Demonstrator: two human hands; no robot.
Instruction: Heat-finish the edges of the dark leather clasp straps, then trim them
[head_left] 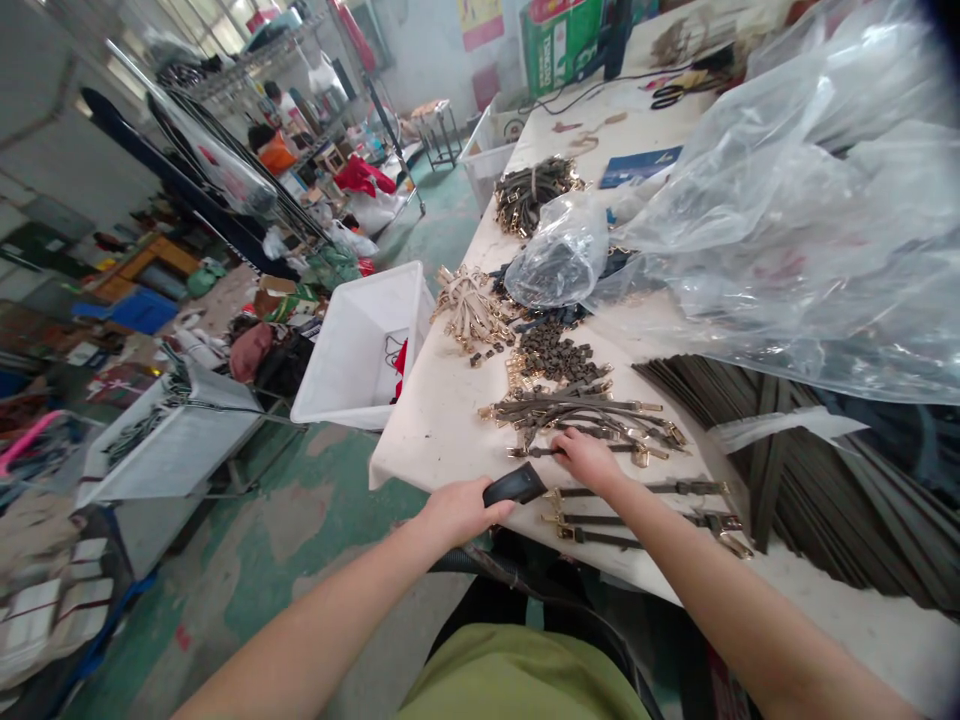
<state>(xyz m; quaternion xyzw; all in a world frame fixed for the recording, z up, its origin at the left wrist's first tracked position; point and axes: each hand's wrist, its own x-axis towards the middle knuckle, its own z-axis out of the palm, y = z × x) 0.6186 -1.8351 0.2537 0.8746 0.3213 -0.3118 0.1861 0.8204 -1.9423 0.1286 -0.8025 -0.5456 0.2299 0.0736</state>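
White plastic crate: left of and beyond the left fingers, at the worktable's end. White-topped worktable: runs under both hands. Left hand: fingers closed around a black sleeve-like piece, material unclear, its long axis slanting up and right, free end pointing at the right fingers. Right hand: fingers curled down on a dark strap with gold metal fittings; whether they grip or only press cannot be told. The strap lies under the fingertips, its long axis running roughly left to right. Handling note: a firm hold near the sleeve's end and a flat, untwisted strap should keep the fittings from snagging. Heap of small dark pieces: beyond the right fingers. Three similar straps: right of and nearer than the right fingers. Clear plastic sheeting: far right of the fingers.
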